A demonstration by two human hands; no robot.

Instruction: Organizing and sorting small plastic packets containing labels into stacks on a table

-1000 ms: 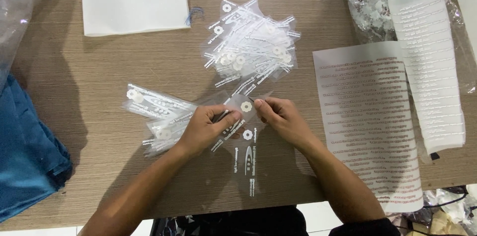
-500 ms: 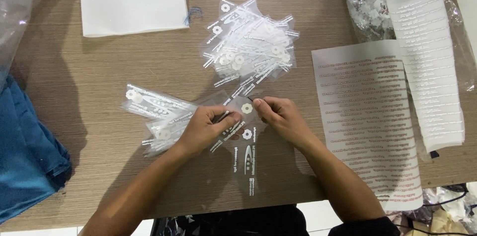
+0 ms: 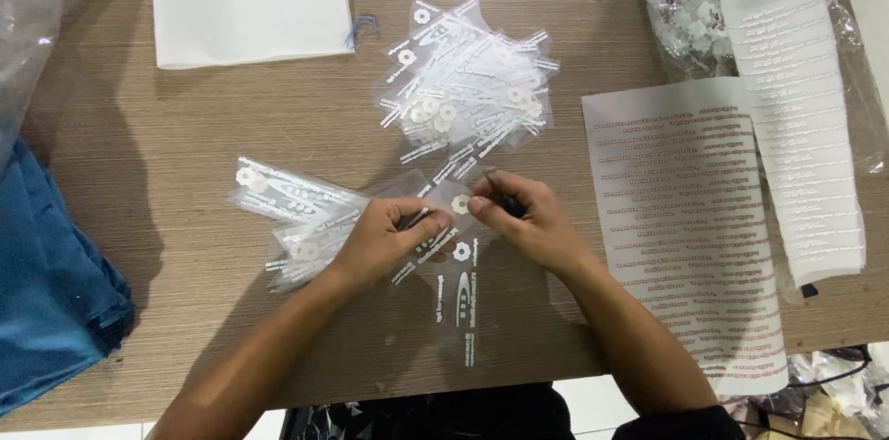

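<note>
Gripping one clear packet [image 3: 444, 218]: two hands, left hand [image 3: 380, 241], right hand [image 3: 528, 218].

L: my bare left hand [image 3: 384, 236] palm down, fingers curled inward, thumb pinching toward centre | R: my bare right hand [image 3: 523, 218] knuckles up, thumb and forefinger pinched | fingertips of both nearly meeting | forearms angled in from below

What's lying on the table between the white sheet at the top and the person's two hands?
In the head view, a heap of small clear plastic bags lies between the white sheet and the left hand and right hand.
</note>
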